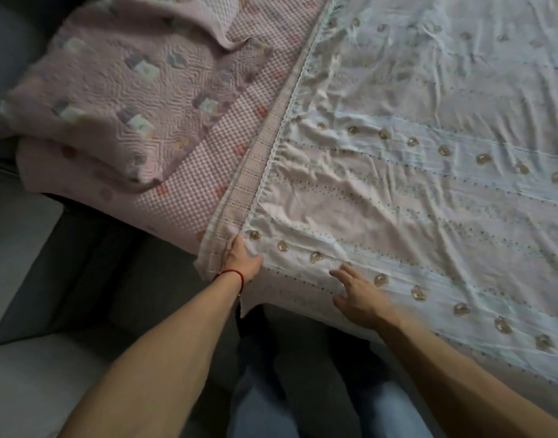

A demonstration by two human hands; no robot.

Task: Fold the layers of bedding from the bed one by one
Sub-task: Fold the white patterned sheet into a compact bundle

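Left grip (pixel 241 259) seemingly pinches white sheet (pixel 429 137) corner; right grip (pixel 355 290) spread

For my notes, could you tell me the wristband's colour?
Red; the wristband circles the left wrist, clearest in the head view.

Both our arms reach forward, bare to the elbow.
Our left hand (pixel 241 260) seems to pinch with fingers tucked under, red thread at the wrist; our right hand (pixel 356 294) lies flat, fingers spread.
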